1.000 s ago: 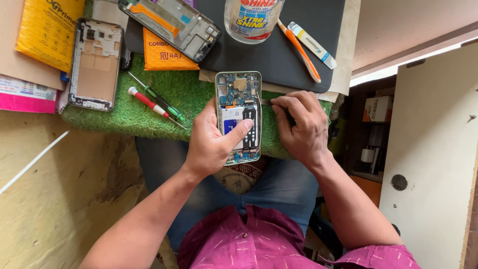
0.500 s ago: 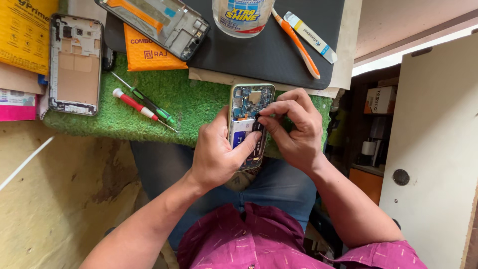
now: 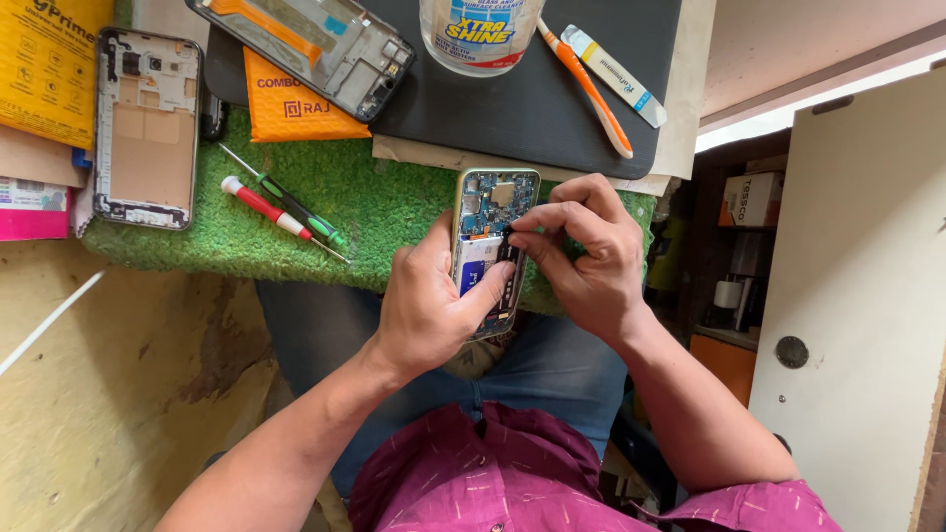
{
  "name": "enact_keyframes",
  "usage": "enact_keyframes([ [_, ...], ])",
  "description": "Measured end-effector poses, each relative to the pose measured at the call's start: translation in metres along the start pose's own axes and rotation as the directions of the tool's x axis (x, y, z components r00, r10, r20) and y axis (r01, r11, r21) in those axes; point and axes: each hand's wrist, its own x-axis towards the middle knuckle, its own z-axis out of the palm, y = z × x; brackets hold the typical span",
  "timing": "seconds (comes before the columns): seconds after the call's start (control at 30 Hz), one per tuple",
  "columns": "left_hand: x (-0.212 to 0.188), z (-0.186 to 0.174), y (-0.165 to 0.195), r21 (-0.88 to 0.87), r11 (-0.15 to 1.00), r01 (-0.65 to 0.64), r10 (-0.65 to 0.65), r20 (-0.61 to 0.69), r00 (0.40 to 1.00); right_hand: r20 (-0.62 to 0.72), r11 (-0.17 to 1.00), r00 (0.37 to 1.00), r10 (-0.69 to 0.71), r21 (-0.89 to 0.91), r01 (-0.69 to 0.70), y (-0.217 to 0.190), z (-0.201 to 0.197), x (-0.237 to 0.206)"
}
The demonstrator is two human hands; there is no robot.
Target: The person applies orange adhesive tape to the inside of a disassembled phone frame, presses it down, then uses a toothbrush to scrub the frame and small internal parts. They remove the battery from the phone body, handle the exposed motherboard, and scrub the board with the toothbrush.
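Since half a second ago, both hands have crept slightly toward the body with the phone; right fingertips stay on the same spot near its middle.

Opened phone point(image 3: 490, 236), back cover off, circuit board and battery exposed, sits half over the near edge of the green turf mat point(image 3: 384, 202) on the desk, lower end hanging above my lap. Left hand point(image 3: 434, 305) cradles it from below, thumb across the battery: grip closed around the phone. Right hand point(image 3: 586, 251) has thumb and forefinger pinched narrow on a small dark part by the board's edge; I can't tell whether it's a connector or a strip.

Handling judgement: light, stiff, thin, but fragile inside. Hold by the side rails only, as the left hand does. Keep pressure off the board, and pull any ribbon gently and straight.

Nearby: red screwdriver point(image 3: 264, 208) and green screwdriver point(image 3: 296, 210) on the mat, spare phone frame point(image 3: 148, 128) well to the left.
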Motion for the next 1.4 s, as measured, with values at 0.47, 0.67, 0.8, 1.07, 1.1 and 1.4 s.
enact_keyframes([
  [0.47, 0.002, -0.001, 0.002, 0.094, 0.995, 0.012, -0.014, 0.015, 1.0, 0.174, 0.996, 0.981, 0.086, -0.005, -0.087, -0.009, -0.012, 0.012],
  [0.67, 0.003, -0.003, 0.0, 0.041, 0.999, 0.025, -0.025, 0.011, 1.0, 0.19, 0.992, 0.976, -0.104, 0.085, 0.089, -0.006, -0.016, 0.004],
  [0.8, 0.003, -0.005, -0.004, -0.085, 0.996, 0.021, -0.018, 0.034, 0.999, 0.171, 0.949, 0.985, 0.032, 0.304, -0.084, -0.001, -0.01, -0.001],
  [1.07, 0.005, -0.005, -0.018, -0.304, 0.952, 0.044, -0.044, 0.007, 0.999, 0.279, 0.922, 0.953, 0.117, 0.327, -0.208, 0.0, -0.012, -0.002],
  [1.1, 0.005, -0.006, -0.02, -0.348, 0.937, 0.037, -0.036, 0.01, 0.999, 0.288, 0.937, 0.953, 0.092, 0.3, -0.181, 0.0, -0.012, -0.001],
  [1.4, 0.007, -0.009, -0.025, -0.49, 0.871, 0.005, -0.009, -0.005, 1.0, 0.272, 0.981, 0.96, -0.07, 0.191, 0.017, -0.004, -0.013, 0.005],
])
